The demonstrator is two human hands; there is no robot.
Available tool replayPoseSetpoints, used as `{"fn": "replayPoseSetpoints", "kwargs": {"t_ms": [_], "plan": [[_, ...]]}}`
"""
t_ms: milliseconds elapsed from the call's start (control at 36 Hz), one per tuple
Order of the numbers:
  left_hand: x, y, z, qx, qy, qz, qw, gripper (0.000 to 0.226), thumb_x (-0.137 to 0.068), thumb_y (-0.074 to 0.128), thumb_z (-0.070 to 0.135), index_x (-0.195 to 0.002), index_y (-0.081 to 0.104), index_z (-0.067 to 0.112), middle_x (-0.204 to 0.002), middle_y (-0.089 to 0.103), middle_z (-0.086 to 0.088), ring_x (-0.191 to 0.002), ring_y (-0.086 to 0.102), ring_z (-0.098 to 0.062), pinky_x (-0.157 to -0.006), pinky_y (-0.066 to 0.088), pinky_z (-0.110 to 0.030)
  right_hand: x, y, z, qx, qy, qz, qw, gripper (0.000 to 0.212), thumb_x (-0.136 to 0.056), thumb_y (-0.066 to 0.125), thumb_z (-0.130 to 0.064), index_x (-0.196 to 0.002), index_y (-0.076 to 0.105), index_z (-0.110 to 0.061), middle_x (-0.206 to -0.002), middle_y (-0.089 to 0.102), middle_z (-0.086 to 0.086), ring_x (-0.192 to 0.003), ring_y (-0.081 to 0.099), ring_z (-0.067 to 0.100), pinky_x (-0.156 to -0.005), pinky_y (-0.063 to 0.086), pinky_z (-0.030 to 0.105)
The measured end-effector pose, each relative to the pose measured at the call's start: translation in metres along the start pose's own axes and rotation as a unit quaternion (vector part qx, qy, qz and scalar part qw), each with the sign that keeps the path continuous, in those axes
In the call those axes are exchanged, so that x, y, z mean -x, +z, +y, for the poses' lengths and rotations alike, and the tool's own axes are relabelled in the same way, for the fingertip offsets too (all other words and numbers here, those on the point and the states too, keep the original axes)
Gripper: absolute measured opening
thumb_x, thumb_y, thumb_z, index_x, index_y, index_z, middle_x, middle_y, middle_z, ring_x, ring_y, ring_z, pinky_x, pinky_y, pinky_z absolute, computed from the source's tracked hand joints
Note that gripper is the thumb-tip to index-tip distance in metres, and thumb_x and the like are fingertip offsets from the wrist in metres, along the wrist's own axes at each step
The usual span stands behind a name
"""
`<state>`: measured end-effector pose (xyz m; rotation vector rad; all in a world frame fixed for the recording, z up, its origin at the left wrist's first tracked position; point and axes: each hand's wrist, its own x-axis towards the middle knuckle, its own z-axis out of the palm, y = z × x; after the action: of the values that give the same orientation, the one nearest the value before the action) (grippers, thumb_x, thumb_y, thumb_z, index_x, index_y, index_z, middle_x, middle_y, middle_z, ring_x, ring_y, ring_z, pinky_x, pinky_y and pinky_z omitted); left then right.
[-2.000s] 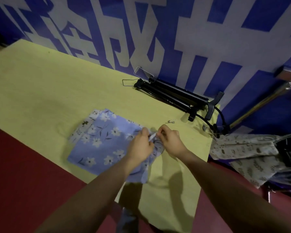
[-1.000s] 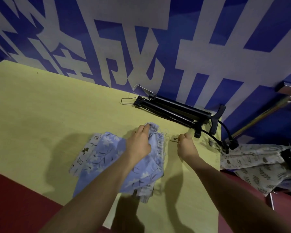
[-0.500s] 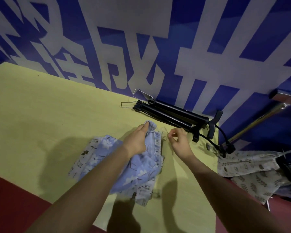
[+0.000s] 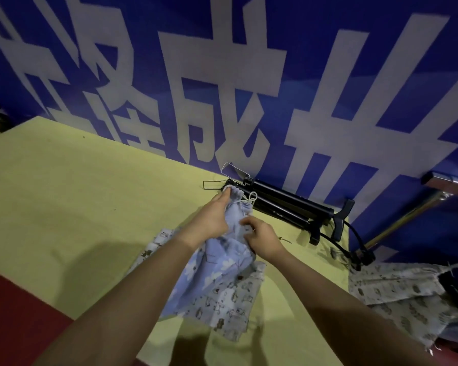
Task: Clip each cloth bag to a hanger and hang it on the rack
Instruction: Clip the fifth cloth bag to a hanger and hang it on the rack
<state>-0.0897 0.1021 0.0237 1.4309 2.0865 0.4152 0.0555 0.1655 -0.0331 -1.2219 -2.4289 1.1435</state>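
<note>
Gripping the gathered top of the blue floral cloth bag (image 4: 220, 257), the left hand (image 4: 209, 223) has its fingers curled round the fabric just below the drawstring (image 4: 250, 199). Head view: the right hand (image 4: 259, 239), just beside the left and touching the same bag, pinches a fold of the cloth between thumb and fingers; whether a clip sits in that pinch cannot be told. Below both hands the bag hangs down over a white printed cloth bag (image 4: 222, 310) lying on the yellow counter (image 4: 77, 196). Beyond the hands a folded black stand (image 4: 283, 207) lies on the counter against the blue banner (image 4: 328, 62). Right of the right hand, off the counter edge, lies more printed cloth (image 4: 397, 294).
</note>
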Motion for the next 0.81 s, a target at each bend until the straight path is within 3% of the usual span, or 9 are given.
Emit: {"fn": "replayPoseSetpoints", "kwargs": {"t_ms": [56,111,194,278,361,417,500,611,806], "plan": [[-0.001,-0.002,-0.001,-0.023,0.004,0.002,1.000,0.093,-0.086,0.058,0.003,-0.151,-0.006,0.021,-0.160,0.000,0.009,-0.125,0.049,-0.030,-0.090,0.050,-0.040,-0.003,-0.006,-0.003,0.015,-0.006,0.020,1.000,0.044,-0.085,0.047,0.005,-0.128,0.051,-0.005,-0.131,0.052,0.016,-0.118,0.051,0.031,-0.086,0.040,0.026],[-0.004,-0.003,0.000,-0.035,0.001,0.002,0.999,0.090,-0.087,0.057,0.005,-0.151,-0.006,0.020,-0.160,-0.002,0.007,-0.130,0.044,-0.029,-0.099,0.045,-0.043,-0.006,-0.011,-0.007,0.027,-0.019,0.042,0.999,0.048,-0.085,0.047,0.005,-0.132,0.048,-0.005,-0.129,0.048,0.016,-0.116,0.050,0.030,-0.088,0.040,0.026],[-0.009,-0.007,0.007,-0.053,0.002,0.022,0.998,0.090,-0.088,0.056,0.005,-0.151,-0.006,0.020,-0.160,-0.003,0.007,-0.129,0.045,-0.029,-0.096,0.047,-0.043,-0.012,-0.019,-0.010,0.068,-0.044,0.076,0.994,0.051,-0.084,0.046,0.002,-0.134,0.045,-0.008,-0.125,0.044,0.010,-0.107,0.051,0.031,-0.080,0.048,0.038],[-0.019,-0.010,0.014,-0.080,0.005,0.034,0.996,0.088,-0.087,0.053,0.001,-0.152,-0.004,0.019,-0.160,-0.001,0.004,-0.131,0.043,-0.028,-0.093,0.048,-0.042,-0.021,-0.026,-0.010,0.109,-0.036,0.075,0.991,0.048,-0.084,0.047,-0.001,-0.130,0.048,-0.013,-0.122,0.043,0.006,-0.101,0.053,0.029,-0.069,0.047,0.039],[-0.030,-0.009,0.018,-0.101,-0.001,0.027,0.994,0.085,-0.087,0.052,0.001,-0.152,-0.001,0.017,-0.160,0.004,0.002,-0.131,0.043,-0.029,-0.087,0.046,-0.039,-0.027,-0.031,-0.007,0.002,-0.036,0.095,0.995,0.034,-0.082,0.049,0.001,-0.112,0.058,-0.011,-0.110,0.046,0.005,-0.096,0.053,0.024,-0.076,0.049,0.041],[-0.036,-0.005,0.017,-0.108,-0.014,0.013,0.994,0.081,-0.087,0.054,0.004,-0.151,0.005,0.015,-0.157,0.012,0.000,-0.129,0.044,-0.030,-0.087,0.045,-0.040,-0.029,-0.035,-0.004,-0.062,-0.031,0.142,0.987,0.019,-0.085,0.052,-0.002,-0.100,0.057,-0.012,-0.105,0.047,0.002,-0.084,0.051,0.014,-0.077,0.045,0.035],[-0.045,0.002,0.012,-0.116,-0.030,-0.012,0.993,0.078,-0.088,0.058,0.008,-0.149,0.012,0.014,-0.152,0.023,-0.003,-0.127,0.046,-0.030,-0.090,0.046,-0.041,-0.038,-0.042,0.010,-0.052,0.020,0.186,0.981,0.012,-0.090,0.050,-0.009,-0.101,0.052,-0.015,-0.108,0.050,0.003,-0.083,0.051,0.012,-0.078,0.045,0.036],[-0.055,0.010,0.011,-0.090,-0.044,-0.037,0.994,0.077,-0.088,0.052,0.000,-0.151,0.009,0.013,-0.153,0.021,-0.006,-0.129,0.044,-0.031,-0.097,0.046,-0.042,-0.054,-0.047,0.041,0.059,0.106,0.144,0.982,0.034,-0.089,0.051,-0.009,-0.123,0.050,-0.009,-0.125,0.052,0.010,-0.112,0.050,0.028,-0.093,0.045,0.040],[-0.077,0.022,0.013,-0.082,-0.064,-0.042,0.994,0.073,-0.088,0.043,-0.003,-0.151,0.010,0.010,-0.152,0.024,-0.008,-0.129,0.043,-0.034,-0.097,0.041,-0.040,-0.085,-0.048,0.075,0.255,0.124,0.006,0.959,0.053,-0.093,0.051,-0.023,-0.141,0.033,-0.008,-0.138,0.044,0.014,-0.124,0.043,0.034,-0.101,0.035,0.041]]}}
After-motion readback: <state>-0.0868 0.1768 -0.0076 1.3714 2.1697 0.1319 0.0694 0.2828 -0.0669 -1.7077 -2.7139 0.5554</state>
